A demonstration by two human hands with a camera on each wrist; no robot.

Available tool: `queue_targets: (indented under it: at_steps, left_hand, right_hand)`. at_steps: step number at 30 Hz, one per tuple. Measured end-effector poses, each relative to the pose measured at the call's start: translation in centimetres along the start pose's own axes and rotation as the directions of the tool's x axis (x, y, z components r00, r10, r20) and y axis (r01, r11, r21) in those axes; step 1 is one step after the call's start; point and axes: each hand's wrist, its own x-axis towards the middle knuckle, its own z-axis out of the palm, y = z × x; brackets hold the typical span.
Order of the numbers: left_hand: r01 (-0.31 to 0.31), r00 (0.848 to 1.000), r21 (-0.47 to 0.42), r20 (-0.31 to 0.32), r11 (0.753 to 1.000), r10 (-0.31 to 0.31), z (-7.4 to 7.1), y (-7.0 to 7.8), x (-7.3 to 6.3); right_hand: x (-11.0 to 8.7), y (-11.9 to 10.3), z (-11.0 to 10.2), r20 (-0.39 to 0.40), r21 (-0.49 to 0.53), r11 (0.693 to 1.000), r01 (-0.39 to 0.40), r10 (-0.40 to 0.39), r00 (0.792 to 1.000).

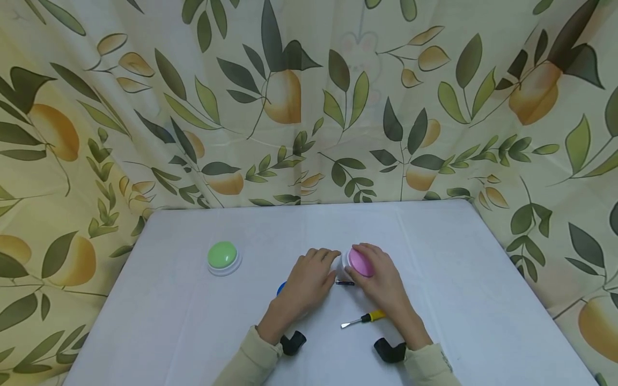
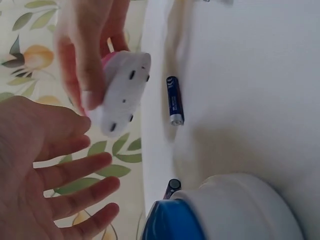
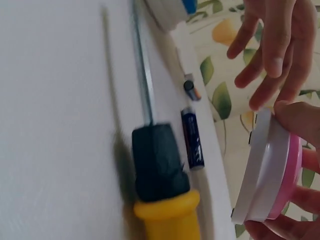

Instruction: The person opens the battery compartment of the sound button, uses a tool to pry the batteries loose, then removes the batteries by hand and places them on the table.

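Observation:
My right hand (image 1: pixel 381 273) grips a round push button with a pink top (image 1: pixel 360 262) and white base, tilted up off the table. Its white underside (image 2: pixel 122 100), with several small dark slots or feet, faces my left hand (image 1: pixel 309 279). That hand's fingers are spread and relaxed beside the button, holding nothing. Below the hands lies a dark blue AA-type battery (image 2: pixel 174 101), and a second battery (image 3: pixel 190 90) lies near it. A blue-topped white button (image 2: pixel 175 220) stands under my left hand, mostly hidden in the head view.
A screwdriver (image 1: pixel 367 317) with a yellow and black handle lies below my right hand. A green-topped button (image 1: pixel 222 255) stands at the left on the white table (image 1: pixel 159 300). Black devices (image 1: pixel 293 343) sit at both wrists. A fruit-patterned curtain (image 1: pixel 309 107) hangs behind.

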Motion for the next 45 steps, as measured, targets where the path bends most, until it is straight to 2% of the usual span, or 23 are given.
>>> queue_targets:
  at_steps: [5,8,14,18,20,25,33,35,38,40,45]
  left_hand:
    - [-0.029,0.998,-0.048,-0.052,0.998,0.026,-0.3,-0.3,0.1]
    - [-0.053,0.994,-0.063,-0.097,0.997,0.046,-0.4,-0.4,0.1]
    - [-0.07,0.985,-0.092,-0.162,0.993,0.054,-0.7,-0.5,-0.2]
    - [-0.093,0.974,-0.114,-0.219,0.989,0.066,-1.1,-0.6,-0.4]
    - [-0.111,0.963,-0.123,-0.259,0.986,0.076,-1.4,-0.6,-0.5]
    - [-0.149,0.941,-0.144,-0.323,0.978,0.096,-2.0,-0.6,-0.9]
    - [-0.137,0.949,-0.168,-0.305,0.976,0.081,-2.7,-0.5,-1.6]
    - [-0.137,0.952,-0.169,-0.294,0.976,0.083,-2.8,-0.4,-1.8]
    - [-0.148,0.954,-0.16,-0.284,0.976,0.098,-3.0,-0.4,-2.1]
    - [-0.162,0.953,-0.147,-0.28,0.976,0.116,-3.1,-0.4,-2.2]
    - [-0.212,0.939,-0.106,-0.296,0.971,0.173,-3.2,-0.5,-2.3]
  right_hand:
    - [-0.2,-0.4,0.0,-0.005,0.149,0.988,-0.03,0.031,1.0]
    - [-0.3,-0.7,-0.1,0.03,0.236,0.968,-0.083,0.078,0.997]
    - [-0.2,-1.0,-0.7,0.119,0.434,0.886,-0.161,0.121,0.985]
    - [-0.2,-1.2,-0.9,0.177,0.52,0.829,-0.206,0.131,0.975]
    - [-0.2,-1.3,-1.0,0.215,0.559,0.794,-0.239,0.139,0.967]
    - [-0.2,-1.5,-1.1,0.319,0.672,0.674,-0.308,0.112,0.941]
    - [-0.3,-1.9,-1.1,0.382,0.809,0.486,-0.33,-0.009,0.924]
    - [-0.4,-2.0,-1.0,0.397,0.833,0.425,-0.354,-0.013,0.918]
    - [-0.5,-2.4,-0.9,0.426,0.844,0.359,-0.399,0.006,0.905]
    - [-0.5,-2.7,-0.8,0.45,0.839,0.33,-0.433,0.029,0.893]
    - [-0.3,-3.4,-0.8,0.504,0.813,0.307,-0.495,0.055,0.862]
